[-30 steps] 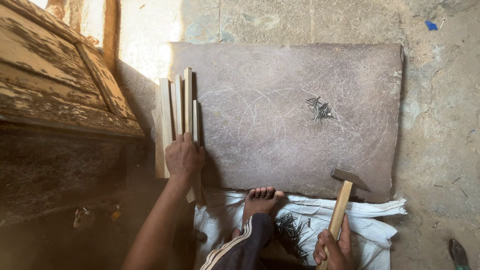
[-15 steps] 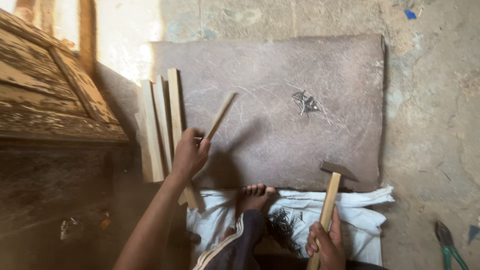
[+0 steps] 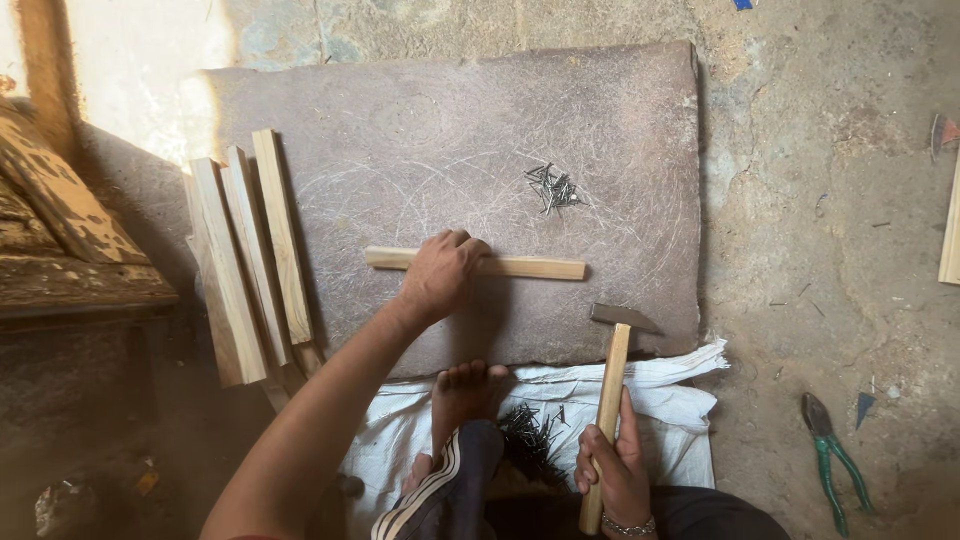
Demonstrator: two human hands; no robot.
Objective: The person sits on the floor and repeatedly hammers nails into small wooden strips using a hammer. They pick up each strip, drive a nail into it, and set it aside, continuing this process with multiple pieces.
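My left hand grips a short wooden stick that lies flat and crosswise on a scratched stone slab. My right hand holds a hammer by its wooden handle, its metal head resting at the slab's near edge. A small heap of nails lies on the slab, beyond the stick. Three more wooden sticks lie side by side at the slab's left edge. My bare foot rests on a white sack just below the slab.
More dark nails lie on the sack by my foot. Green-handled pliers lie on the dirt floor at the right. A worn wooden piece of furniture stands at the left. Another wooden strip shows at the right edge.
My left hand lifted one stick from the pile at the left, carried it rightward, and laid it crosswise on the slab. The hammer hand stayed low by the sack.
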